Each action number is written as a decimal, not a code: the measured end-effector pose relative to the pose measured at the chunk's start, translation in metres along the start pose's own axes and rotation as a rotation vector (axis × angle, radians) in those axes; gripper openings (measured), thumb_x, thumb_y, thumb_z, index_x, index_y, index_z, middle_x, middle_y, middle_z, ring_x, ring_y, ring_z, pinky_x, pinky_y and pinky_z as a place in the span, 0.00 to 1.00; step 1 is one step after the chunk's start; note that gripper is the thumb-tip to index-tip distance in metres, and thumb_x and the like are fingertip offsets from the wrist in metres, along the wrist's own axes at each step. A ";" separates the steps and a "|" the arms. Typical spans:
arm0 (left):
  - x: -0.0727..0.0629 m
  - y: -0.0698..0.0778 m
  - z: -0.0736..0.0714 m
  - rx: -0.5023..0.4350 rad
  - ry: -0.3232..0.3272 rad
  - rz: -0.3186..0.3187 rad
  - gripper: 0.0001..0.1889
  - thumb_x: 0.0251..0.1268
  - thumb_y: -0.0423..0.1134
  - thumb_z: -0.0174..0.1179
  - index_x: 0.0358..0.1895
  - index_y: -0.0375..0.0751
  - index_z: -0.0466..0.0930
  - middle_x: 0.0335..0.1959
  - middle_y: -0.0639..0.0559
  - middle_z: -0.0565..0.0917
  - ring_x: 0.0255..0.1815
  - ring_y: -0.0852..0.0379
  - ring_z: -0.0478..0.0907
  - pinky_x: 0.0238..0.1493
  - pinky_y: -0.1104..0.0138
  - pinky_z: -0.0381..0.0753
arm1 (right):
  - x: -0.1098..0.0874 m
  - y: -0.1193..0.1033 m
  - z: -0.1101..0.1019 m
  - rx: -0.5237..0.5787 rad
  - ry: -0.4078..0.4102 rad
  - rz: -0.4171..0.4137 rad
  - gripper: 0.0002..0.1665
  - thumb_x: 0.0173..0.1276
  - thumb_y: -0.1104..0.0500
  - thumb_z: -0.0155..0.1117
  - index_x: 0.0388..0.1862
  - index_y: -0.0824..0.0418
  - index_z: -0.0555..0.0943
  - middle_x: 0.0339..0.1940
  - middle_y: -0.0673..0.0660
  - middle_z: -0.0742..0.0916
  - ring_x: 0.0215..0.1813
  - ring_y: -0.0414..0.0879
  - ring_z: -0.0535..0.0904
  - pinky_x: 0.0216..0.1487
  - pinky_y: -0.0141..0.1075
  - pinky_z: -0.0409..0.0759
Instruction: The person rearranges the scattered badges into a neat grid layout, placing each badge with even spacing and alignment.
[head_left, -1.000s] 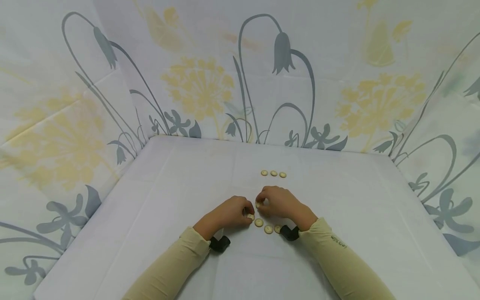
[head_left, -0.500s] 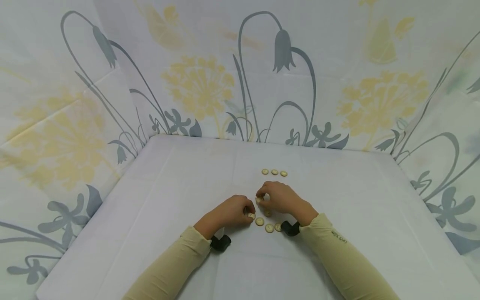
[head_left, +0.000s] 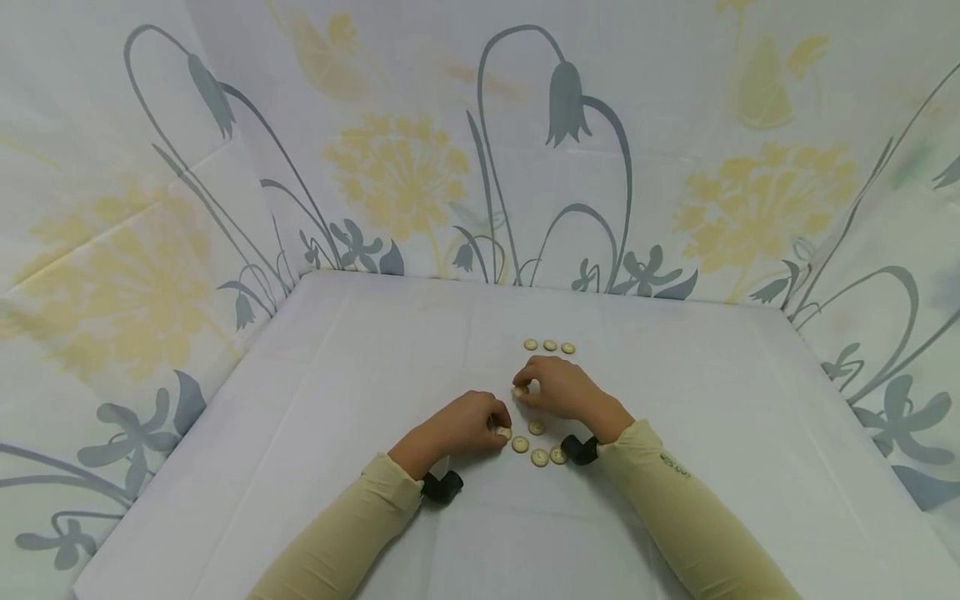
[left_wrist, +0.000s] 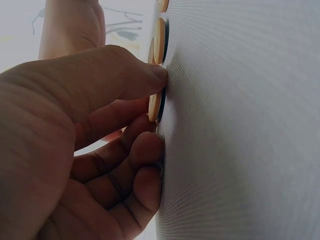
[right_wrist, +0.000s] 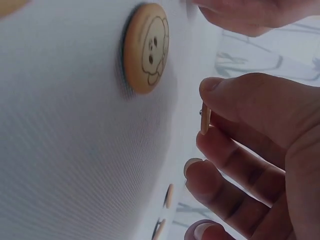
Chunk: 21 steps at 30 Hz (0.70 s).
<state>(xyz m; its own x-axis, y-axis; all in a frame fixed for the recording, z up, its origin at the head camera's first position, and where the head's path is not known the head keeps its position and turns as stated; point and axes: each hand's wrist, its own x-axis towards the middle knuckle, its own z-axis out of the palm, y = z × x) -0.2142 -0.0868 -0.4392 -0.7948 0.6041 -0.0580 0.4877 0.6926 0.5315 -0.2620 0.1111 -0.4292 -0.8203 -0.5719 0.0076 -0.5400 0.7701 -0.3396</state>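
Note:
My left hand (head_left: 467, 422) rests low on the white cloth and holds a round wooden button (left_wrist: 155, 107) between curled thumb and fingers. The button lies at the cloth's surface, partly covered by the thumb. My right hand (head_left: 561, 389) pinches another wooden button (right_wrist: 205, 119) on edge between thumb and fingertip, raised off the cloth. Below the hands several more buttons lie in a loose curve, among them one (head_left: 521, 444) beside the left fingertips and one (head_left: 536, 427) under the right hand. A drawn animal and two holes show on a button (right_wrist: 146, 49) in the right wrist view.
Beyond the right hand, three buttons (head_left: 550, 345) lie in a short row on the cloth-covered table (head_left: 360, 350). Flower-printed fabric (head_left: 420, 167) hangs around the back and sides. Black wrist cameras (head_left: 442, 487) sit under both forearms.
My right hand has lifted its button and moved away from the near buttons toward the far row, uncovering a button on the cloth. The left hand has stayed in place.

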 end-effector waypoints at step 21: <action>0.002 -0.001 0.002 0.011 0.003 -0.001 0.05 0.56 0.36 0.65 0.36 0.43 0.86 0.30 0.56 0.80 0.31 0.64 0.72 0.36 0.73 0.73 | 0.013 0.010 -0.003 -0.050 0.053 0.025 0.13 0.64 0.52 0.66 0.46 0.52 0.86 0.48 0.50 0.86 0.48 0.47 0.81 0.46 0.41 0.78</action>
<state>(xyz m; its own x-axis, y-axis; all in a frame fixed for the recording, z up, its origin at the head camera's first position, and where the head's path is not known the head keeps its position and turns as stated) -0.2151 -0.0856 -0.4410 -0.7962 0.6025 -0.0554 0.4912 0.6971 0.5223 -0.2784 0.1126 -0.4295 -0.8420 -0.5372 0.0502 -0.5267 0.7981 -0.2926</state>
